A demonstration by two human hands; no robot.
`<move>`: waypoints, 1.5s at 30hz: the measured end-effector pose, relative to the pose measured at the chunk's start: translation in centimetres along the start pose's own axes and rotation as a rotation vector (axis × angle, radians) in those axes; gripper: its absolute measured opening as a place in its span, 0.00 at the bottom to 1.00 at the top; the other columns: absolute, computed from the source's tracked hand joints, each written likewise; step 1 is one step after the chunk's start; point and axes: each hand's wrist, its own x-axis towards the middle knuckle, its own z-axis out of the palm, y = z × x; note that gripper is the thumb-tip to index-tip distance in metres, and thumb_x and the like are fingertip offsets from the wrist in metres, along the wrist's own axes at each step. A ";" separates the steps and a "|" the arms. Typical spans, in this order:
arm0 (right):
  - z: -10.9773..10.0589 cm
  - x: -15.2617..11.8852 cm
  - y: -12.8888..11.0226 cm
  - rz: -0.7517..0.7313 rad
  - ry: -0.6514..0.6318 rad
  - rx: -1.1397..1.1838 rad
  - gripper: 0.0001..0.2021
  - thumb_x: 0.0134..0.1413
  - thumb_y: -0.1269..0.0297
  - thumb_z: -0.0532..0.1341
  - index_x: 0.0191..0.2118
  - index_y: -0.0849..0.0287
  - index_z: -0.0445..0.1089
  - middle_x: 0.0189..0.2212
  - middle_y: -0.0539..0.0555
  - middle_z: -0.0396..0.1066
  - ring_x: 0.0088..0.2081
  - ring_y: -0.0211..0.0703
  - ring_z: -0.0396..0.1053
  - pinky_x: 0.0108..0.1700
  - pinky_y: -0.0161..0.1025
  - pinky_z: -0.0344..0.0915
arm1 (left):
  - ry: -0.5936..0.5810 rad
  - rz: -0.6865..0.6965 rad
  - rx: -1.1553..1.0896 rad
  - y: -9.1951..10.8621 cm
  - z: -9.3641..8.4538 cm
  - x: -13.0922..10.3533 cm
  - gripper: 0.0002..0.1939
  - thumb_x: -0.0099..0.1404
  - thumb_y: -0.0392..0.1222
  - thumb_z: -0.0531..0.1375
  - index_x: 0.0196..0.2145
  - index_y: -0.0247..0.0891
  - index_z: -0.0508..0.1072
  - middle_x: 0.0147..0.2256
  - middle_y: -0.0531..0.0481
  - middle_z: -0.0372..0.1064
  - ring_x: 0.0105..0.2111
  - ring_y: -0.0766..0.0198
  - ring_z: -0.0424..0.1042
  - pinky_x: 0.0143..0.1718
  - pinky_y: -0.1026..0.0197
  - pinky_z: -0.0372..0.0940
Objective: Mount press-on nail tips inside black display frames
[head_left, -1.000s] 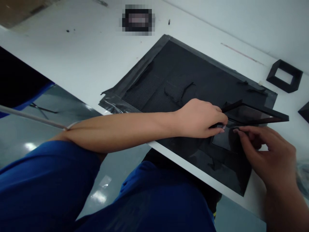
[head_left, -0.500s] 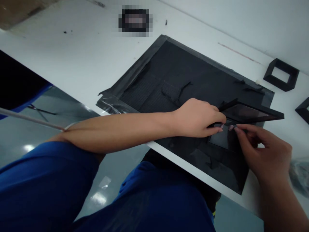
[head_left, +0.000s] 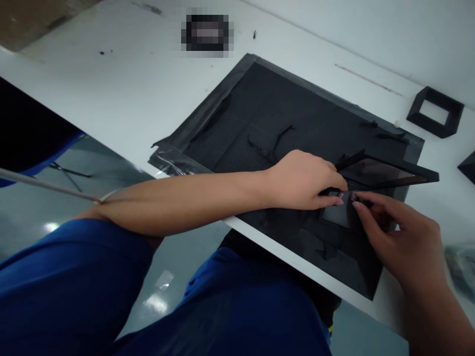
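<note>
A black case (head_left: 339, 217) with its lid (head_left: 386, 173) raised lies on the right part of a black mat (head_left: 304, 109). My left hand (head_left: 309, 183) reaches in from the left, its thumb and fingers pinched at the case's inner edge near the hinge; whatever lies between the fingertips is too small to name. Close beside it, on the right, my right hand (head_left: 401, 227) has thumb and forefinger nearly together over the case, and what they grip cannot be made out. Thin black scraps (head_left: 284, 136) lie on the mat.
On the white table (head_left: 111, 89) stands a hollow black frame (head_left: 436, 112) at the right, with part of another dark object (head_left: 468, 167) beyond it. A blurred dark item (head_left: 207, 32) lies at the top. A clear plastic bundle (head_left: 460, 269) sits at the right edge.
My right hand has moved slightly left, closer to my left fingertips. My left hand and the raised lid are almost where they were.
</note>
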 end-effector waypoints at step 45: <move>0.1 0.1 -0.9 0.099 -0.016 0.022 0.12 0.61 0.50 0.63 0.45 0.47 0.78 0.21 0.44 0.63 0.22 0.34 0.63 0.28 0.36 0.60 | -0.013 0.016 0.087 0.1 -0.3 0.1 0.14 0.71 0.49 0.56 0.50 0.50 0.77 0.41 0.54 0.79 0.41 0.61 0.78 0.25 0.61 0.48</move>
